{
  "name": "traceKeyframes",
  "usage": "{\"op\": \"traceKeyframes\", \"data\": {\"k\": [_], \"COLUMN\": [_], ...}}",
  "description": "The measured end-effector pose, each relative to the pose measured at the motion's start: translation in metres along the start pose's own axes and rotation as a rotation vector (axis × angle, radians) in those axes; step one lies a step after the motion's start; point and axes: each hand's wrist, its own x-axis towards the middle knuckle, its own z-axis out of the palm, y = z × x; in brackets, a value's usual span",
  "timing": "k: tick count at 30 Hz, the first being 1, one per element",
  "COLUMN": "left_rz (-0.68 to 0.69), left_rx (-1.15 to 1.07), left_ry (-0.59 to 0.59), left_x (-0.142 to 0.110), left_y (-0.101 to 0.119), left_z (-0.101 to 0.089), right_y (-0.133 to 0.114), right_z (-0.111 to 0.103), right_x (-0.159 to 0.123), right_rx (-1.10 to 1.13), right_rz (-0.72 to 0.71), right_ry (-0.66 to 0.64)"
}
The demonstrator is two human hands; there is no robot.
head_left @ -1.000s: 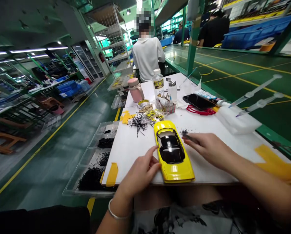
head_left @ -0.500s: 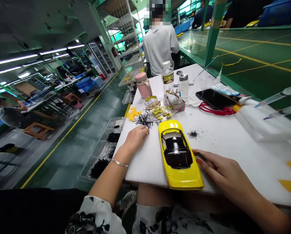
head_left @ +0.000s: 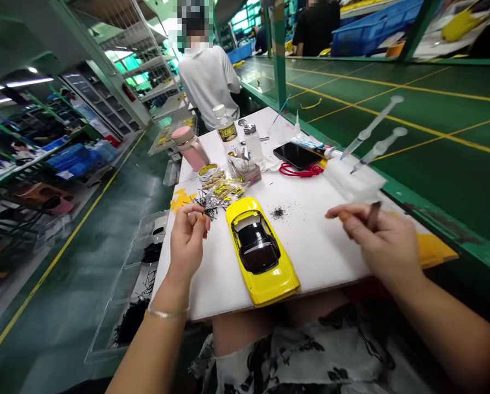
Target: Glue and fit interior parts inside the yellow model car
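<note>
While the yellow toy car (head_left: 272, 282) sits on the white bench (head_left: 314, 246) between the hands, the left hand (head_left: 186, 238) is curled closed by the thin black sticks (head_left: 213, 212), and the right hand (head_left: 388, 243) grips a dark tool (head_left: 373, 215).

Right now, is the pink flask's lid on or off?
On: the pink lid sits on top of the flask, which stands upright on the white tabletop.

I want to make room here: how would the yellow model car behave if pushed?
The yellow model car would probably feel slippery, given its glossy shell. Low and wide, it seems unlikely to tip. No wheels show, so I cannot judge rolling.
</note>
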Motion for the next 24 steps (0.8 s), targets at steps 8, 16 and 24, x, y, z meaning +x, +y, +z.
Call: {"op": "traceKeyframes", "data": {"k": [8,16,24], "left_rz": [0.398,0.680,0.716], "left_rx": [0.623,0.844,0.748], "left_ry": [-0.475,-0.596,-0.519], "left_x": [-0.033,-0.018,-0.024], "left_y": [0.072,0.096,0.093], "left_z": [0.005,0.018,0.018], "right_y": [0.036,0.040,0.045], "right_z": [-0.034,-0.020,-0.022], "right_x": [0.075,0.110,0.114], "right_rx": [0.015,-0.432,0.008], "right_rz": [-0.211,-0.136,-0.149], "right_ry": [0.283,0.042,0.138]}}
